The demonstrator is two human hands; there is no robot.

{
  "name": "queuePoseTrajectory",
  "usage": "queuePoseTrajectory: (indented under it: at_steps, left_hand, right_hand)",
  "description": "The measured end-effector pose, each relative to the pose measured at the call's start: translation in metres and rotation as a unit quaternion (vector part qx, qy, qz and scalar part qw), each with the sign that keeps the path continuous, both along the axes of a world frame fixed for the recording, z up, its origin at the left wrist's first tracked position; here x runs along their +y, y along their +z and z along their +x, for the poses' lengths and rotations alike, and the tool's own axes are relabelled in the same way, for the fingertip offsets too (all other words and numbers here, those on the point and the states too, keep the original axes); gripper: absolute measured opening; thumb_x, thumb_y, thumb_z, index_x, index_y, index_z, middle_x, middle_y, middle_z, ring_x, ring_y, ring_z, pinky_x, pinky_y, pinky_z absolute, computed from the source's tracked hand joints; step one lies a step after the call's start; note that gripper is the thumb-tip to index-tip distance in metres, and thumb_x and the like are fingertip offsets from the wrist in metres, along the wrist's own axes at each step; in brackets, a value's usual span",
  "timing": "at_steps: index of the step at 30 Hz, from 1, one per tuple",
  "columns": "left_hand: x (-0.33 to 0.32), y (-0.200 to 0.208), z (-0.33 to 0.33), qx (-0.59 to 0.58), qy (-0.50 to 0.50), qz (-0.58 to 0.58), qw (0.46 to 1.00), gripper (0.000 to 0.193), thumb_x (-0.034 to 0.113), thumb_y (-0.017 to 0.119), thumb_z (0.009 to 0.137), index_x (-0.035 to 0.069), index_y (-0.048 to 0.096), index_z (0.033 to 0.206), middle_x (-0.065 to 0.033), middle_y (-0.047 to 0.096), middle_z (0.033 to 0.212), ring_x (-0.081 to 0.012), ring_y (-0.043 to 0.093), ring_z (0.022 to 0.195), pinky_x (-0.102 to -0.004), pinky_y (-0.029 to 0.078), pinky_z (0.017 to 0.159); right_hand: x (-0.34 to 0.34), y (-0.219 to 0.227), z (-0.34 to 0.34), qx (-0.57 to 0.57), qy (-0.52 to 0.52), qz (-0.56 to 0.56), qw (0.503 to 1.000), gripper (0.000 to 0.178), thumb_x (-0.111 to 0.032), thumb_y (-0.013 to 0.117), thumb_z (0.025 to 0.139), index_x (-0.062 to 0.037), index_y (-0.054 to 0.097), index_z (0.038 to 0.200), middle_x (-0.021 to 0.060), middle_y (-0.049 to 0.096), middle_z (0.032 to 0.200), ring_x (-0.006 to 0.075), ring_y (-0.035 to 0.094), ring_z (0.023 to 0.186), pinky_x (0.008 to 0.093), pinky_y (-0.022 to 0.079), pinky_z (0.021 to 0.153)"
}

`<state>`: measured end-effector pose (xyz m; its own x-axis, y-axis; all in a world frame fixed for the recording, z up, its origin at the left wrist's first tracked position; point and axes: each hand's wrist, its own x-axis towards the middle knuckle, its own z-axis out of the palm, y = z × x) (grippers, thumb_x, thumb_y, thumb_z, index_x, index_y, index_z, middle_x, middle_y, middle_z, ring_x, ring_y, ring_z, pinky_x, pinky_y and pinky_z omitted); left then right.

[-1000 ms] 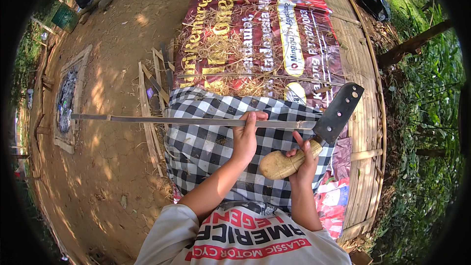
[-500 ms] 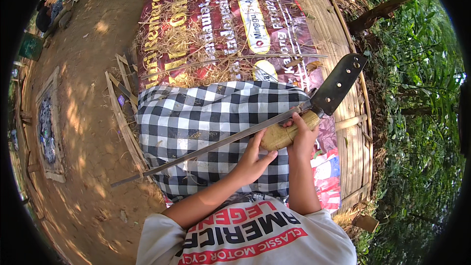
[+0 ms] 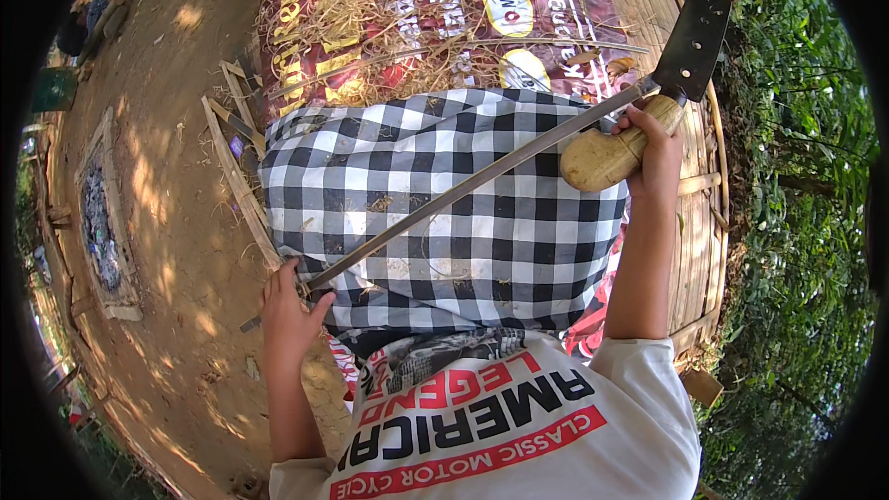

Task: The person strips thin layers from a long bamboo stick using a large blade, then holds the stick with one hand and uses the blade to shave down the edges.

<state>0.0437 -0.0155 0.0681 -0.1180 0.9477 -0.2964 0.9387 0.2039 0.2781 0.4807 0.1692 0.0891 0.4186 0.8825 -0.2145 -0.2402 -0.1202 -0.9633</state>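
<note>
A long, thin strip [image 3: 482, 181] lay slantwise over a black-and-white checked cloth [image 3: 444, 264] that covered the person's lap. Its top end was up by the knife [image 3: 694, 51], near where the dark blade met the fat, pale handle. Its low end poked out past the left hand [image 3: 289, 315].

The right hand [image 3: 657, 153] had its fingers curled tight around the handle. One could not tell if those fingers pinched the strip too. The left thumb and fingers sat on either side of the strip, but one could not tell how hard they squeezed.

To do this well, it seemed best to keep the strip straight and steady, hold the handle firmly, and keep the left fingers far down from the blade, as they were.

Past the cloth, curly shavings [image 3: 370, 23] lay all over a red banner [image 3: 593, 23]. Bamboo slats [image 3: 694, 255] ran along the right side.

On the ground to the left, a low frame [image 3: 123, 312] held grey, ashy bits [image 3: 100, 222]. Farther off stood a green bin [image 3: 56, 90], and what was inside could not be seen.
</note>
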Motion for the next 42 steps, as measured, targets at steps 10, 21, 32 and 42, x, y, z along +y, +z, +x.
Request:
queuePoseTrajectory:
  at_steps: [10, 21, 32, 42]
  left_hand:
    - [-0.007, -0.034, -0.006, -0.073, 0.057, -0.027, 0.995, 0.038, 0.035, 0.054, 0.096, -0.002, 0.06, 0.091, -0.0242, 0.062, 0.069, -0.0444, 0.062, 0.068, -0.0498, 0.047, 0.059]
    - [-0.013, -0.03, 0.007, -0.112, 0.038, -0.046, 0.992, 0.036, 0.03, 0.051, 0.097, -0.002, 0.061, 0.082, -0.0232, 0.062, 0.07, -0.0443, 0.062, 0.07, -0.0503, 0.049, 0.062]
    - [-0.036, -0.059, 0.019, -0.079, 0.085, 0.055, 0.992, 0.029, 0.027, 0.056, 0.095, 0.002, 0.054, 0.08, -0.0197, 0.06, 0.065, -0.0402, 0.061, 0.059, -0.0472, 0.047, 0.053]
    - [-0.037, -0.066, 0.025, -0.049, 0.086, 0.095, 0.991, 0.031, 0.03, 0.055, 0.095, 0.003, 0.053, 0.079, -0.0169, 0.059, 0.063, -0.0385, 0.06, 0.056, -0.0466, 0.046, 0.051]
  right_hand:
    - [-0.018, 0.015, -0.048, -0.185, 0.142, -0.047, 0.971, 0.038, 0.005, 0.064, 0.076, 0.0045, 0.053, 0.112, 0.0123, 0.065, 0.09, 0.0156, 0.061, 0.065, 0.0303, 0.051, 0.059]
    - [-0.091, 0.004, -0.135, -0.471, 0.491, 0.168, 0.713, 0.053, -0.042, 0.076, 0.079, -0.0001, 0.059, 0.107, 0.0136, 0.064, 0.077, 0.0284, 0.065, 0.063, 0.0371, 0.051, 0.055]
    - [-0.083, -0.024, -0.134, -0.596, 0.51, 0.223, 0.579, 0.053, -0.041, 0.074, 0.078, -0.0038, 0.062, 0.114, 0.0075, 0.056, 0.076, 0.0239, 0.061, 0.064, 0.0336, 0.05, 0.058]
    - [-0.052, -0.027, -0.111, -0.67, 0.396, 0.169, 0.605, 0.053, -0.036, 0.077, 0.077, -0.0018, 0.065, 0.115, 0.0087, 0.056, 0.073, 0.0249, 0.06, 0.062, 0.0355, 0.049, 0.055]
